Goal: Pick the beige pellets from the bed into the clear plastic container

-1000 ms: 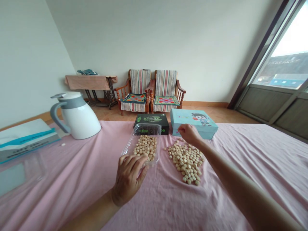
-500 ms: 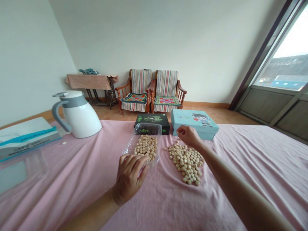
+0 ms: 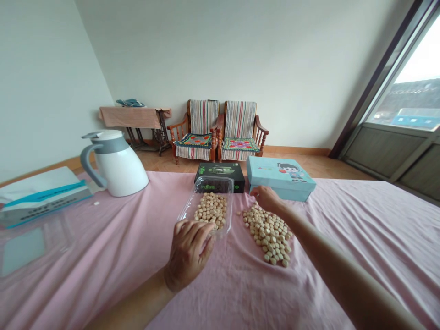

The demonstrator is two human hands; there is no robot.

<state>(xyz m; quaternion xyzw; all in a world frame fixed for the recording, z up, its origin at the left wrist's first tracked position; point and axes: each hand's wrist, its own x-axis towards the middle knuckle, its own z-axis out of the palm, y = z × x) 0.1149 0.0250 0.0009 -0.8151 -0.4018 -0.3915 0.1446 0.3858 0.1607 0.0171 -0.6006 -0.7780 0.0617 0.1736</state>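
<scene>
Pink cloth (image 3: 137, 243), creased, spread over table. Light-blue box (image 3: 285, 172), lidded, behind pile. Clear tray (image 3: 186, 210), part-filled with pale round pieces (image 3: 211, 208). Pile (image 3: 270, 233) of like pieces, on cloth, right of tray. Left hand (image 3: 190, 250): half-bent fingers over tray's near rim, grip indeterminable; palm down, forearm from lower left. Right hand (image 3: 268, 199): fingers curled at pile's far edge, contents hidden; forearm from lower right, reaching farther forward.
</scene>
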